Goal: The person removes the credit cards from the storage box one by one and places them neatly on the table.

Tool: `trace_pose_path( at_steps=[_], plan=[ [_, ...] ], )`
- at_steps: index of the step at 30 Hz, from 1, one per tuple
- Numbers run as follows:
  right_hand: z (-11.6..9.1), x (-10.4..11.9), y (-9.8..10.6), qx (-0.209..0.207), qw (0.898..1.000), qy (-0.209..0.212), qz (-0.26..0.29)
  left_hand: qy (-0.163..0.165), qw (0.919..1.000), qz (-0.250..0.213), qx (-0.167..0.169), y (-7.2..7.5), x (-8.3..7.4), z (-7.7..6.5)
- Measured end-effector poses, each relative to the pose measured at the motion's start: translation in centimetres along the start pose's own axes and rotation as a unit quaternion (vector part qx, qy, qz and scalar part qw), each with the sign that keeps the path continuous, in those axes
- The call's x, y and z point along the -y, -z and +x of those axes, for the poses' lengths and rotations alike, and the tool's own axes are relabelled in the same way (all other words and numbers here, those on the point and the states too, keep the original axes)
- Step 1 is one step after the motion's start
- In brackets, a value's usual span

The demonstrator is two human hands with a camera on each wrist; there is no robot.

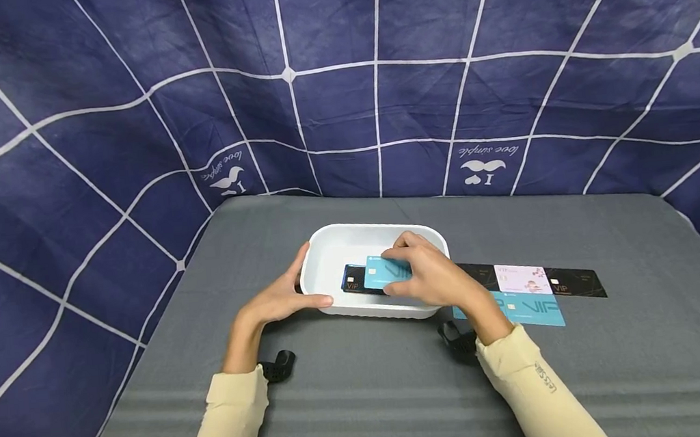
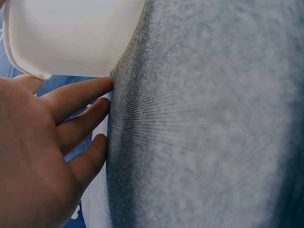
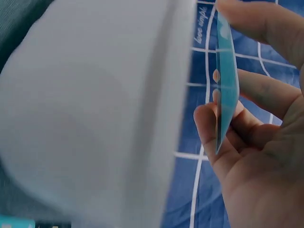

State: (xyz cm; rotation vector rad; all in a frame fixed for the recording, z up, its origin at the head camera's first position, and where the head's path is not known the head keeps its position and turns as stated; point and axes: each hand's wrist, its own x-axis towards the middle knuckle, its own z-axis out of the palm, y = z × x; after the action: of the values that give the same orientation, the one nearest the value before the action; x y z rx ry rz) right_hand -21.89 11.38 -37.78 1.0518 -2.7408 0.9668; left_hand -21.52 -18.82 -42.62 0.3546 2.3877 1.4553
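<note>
A white plastic tray point(image 1: 351, 233) sits on the grey cloth. Inside it, toward the near side, lies a black card point(image 1: 353, 288) marked VIP, with a blue edge showing at its far side. My right hand point(image 1: 425, 274) pinches a light blue card point(image 1: 380, 271) between thumb and fingertips, over the black card and partly covering it. The right wrist view shows this blue card point(image 3: 229, 80) nearly edge-on. At the tray's left end, my left hand point(image 1: 278, 296) rests its spread fingers and thumb against the rim; in the left wrist view its fingers point(image 2: 78, 97) are fairly straight.
Right of the tray, cards lie in rows on the cloth: a pink card point(image 1: 523, 279), a black card point(image 1: 574, 282) and a blue card point(image 1: 530, 308), with others partly hidden by my right arm. A blue checked curtain point(image 1: 335, 110) stands behind and at the left.
</note>
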Motion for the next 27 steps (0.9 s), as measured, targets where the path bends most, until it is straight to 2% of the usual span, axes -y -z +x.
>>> trace_pose_path(
  at_steps=[7,17,27],
  plan=[
    [-2.3,-1.1,1.7,0.012,1.000,-0.013,-0.009,-0.006,0.9999,-0.007,0.009,0.2,-0.1,-0.1],
    [-6.1,-3.5,4.0,0.003,0.999,-0.008,-0.051,-0.006,0.9999,-0.007,0.009,0.0,-0.3,-0.1],
    [-12.7,-6.9,6.7,-0.027,0.993,-0.008,-0.113,-0.009,0.9999,-0.009,0.000,-0.1,0.1,0.1]
  ],
)
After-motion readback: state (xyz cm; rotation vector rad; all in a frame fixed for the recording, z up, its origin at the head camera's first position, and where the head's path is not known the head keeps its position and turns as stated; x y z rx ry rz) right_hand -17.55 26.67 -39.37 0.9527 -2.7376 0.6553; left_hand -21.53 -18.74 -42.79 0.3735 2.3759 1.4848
